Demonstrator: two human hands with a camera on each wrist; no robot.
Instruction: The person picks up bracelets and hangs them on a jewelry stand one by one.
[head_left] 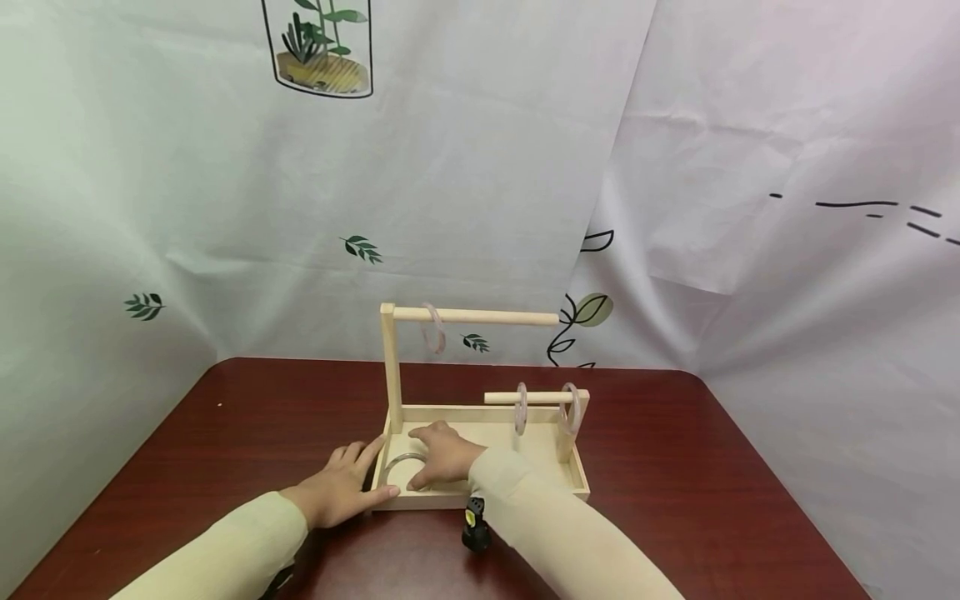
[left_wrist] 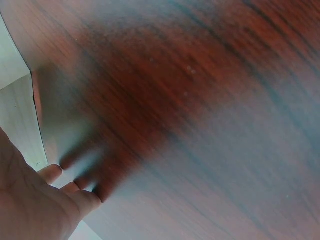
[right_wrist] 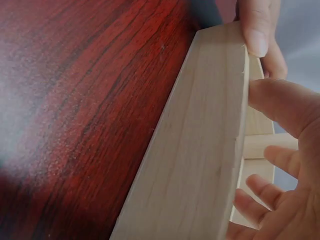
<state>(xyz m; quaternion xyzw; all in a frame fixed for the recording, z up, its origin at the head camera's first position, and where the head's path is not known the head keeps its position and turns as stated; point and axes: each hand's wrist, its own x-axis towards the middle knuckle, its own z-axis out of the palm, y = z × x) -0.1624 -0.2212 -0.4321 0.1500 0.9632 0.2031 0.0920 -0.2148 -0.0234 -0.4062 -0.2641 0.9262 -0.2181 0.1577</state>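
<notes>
A pale wooden bangle stand with a shallow tray (head_left: 487, 414) and two bars sits on the table. My left hand (head_left: 333, 493) holds the tray's front left corner, thumb on the front rim and forefinger at the left wall. In the right wrist view, the left thumb (right_wrist: 255, 30) lies over the rim. My right hand (head_left: 447, 457) reaches into the tray, thumb and fingers spread apart around a clear bangle (head_left: 401, 457) lying there; its right part is hidden under the hand. The right thumb (right_wrist: 280, 100) is close to the front wall (right_wrist: 195, 135).
One pinkish bangle (head_left: 437, 329) hangs on the upper bar (head_left: 495, 317). Two more, a bangle (head_left: 521, 410) and another bangle (head_left: 573, 410), hang on the lower bar (head_left: 498, 398). The dark red table (head_left: 652, 467) meets a white printed cloth (head_left: 480, 183) behind.
</notes>
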